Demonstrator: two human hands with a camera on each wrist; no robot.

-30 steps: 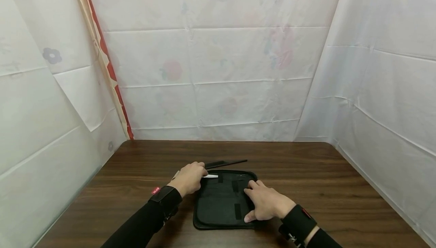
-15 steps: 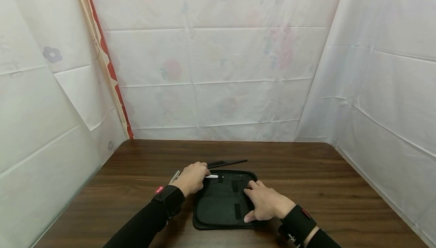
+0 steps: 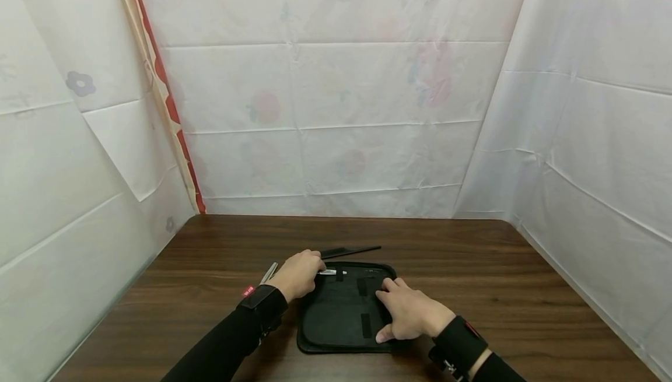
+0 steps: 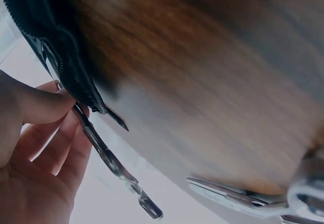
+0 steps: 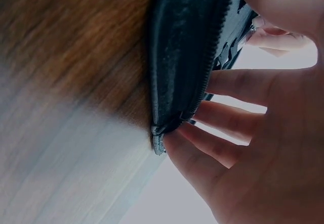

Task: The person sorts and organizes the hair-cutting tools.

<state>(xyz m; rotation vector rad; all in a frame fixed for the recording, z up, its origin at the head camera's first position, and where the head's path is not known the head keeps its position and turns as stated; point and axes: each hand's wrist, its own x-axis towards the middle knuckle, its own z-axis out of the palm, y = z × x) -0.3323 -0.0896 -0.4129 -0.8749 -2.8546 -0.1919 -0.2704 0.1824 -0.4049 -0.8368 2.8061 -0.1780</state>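
Observation:
My left hand (image 3: pixel 296 274) pinches a slim silver pair of scissors (image 4: pixel 109 158), seen edge-on in the left wrist view, at the case's far left edge. Its silver blade (image 3: pixel 332 272) reaches rightward under a black elastic loop. The black zip case (image 3: pixel 336 318) lies spread on the table, inner panel up, with more loops on it. Over its right edge rests my right hand (image 3: pixel 409 312), fingers and thumb spread on the panel. In the right wrist view the fingers (image 5: pixel 223 118) pass over the toothed zip edge, and their tips are hidden.
Behind the case lies a black comb (image 3: pixel 349 251) with a thin tail. Another pair of scissors (image 4: pixel 253 201) lies on the brown wooden table (image 3: pixel 472 265), left of the case and partly hidden behind my left hand in the head view. White sheeting (image 3: pixel 341 137) encloses the table.
My left hand has moved slightly right, pushing the scissors' blade further through the loop. The scissors behind it show more now. My right hand and the case stay put.

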